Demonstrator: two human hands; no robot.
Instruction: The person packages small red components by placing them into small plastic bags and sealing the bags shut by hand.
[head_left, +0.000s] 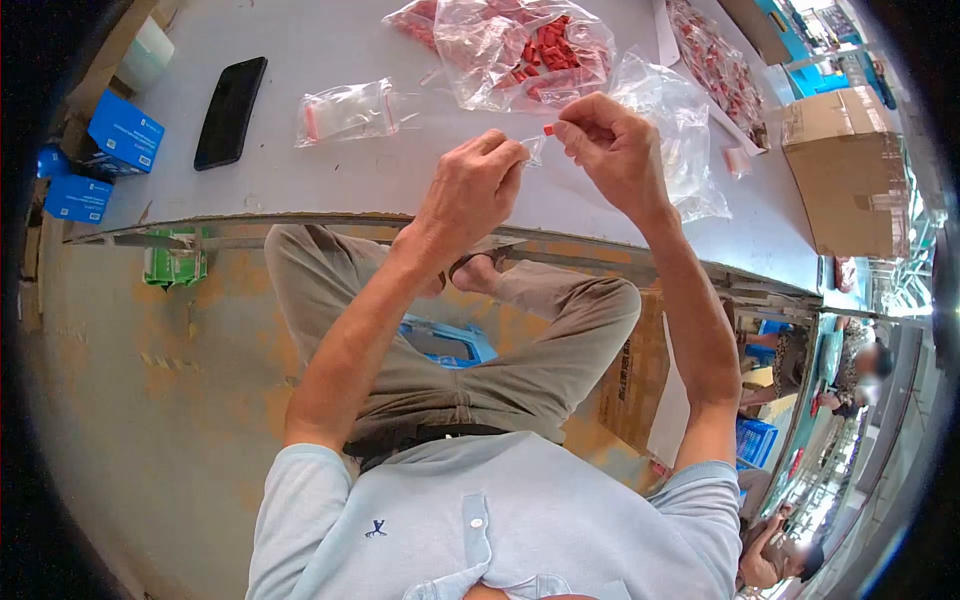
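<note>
My left hand (474, 188) is closed at the table's front edge, its fingertips pinching a small clear plastic bag (535, 152). Just right of it, my right hand (612, 150) pinches a small red piece (549, 130) between thumb and finger, close to the bag but apart from it. Behind my hands lies a large clear bag (480, 50) with many red pieces (552, 45) inside. A stack of small clear bags with a red edge (348, 113) rests left of my left hand. Crumpled clear plastic (680, 140) lies beside my right wrist.
A black phone (231, 113) and blue boxes (126, 132) are on the left of the table (300, 185). At the right are a tray of bagged red pieces (715, 75) and a cardboard box (845, 175). Other people (775, 550) are at far right.
</note>
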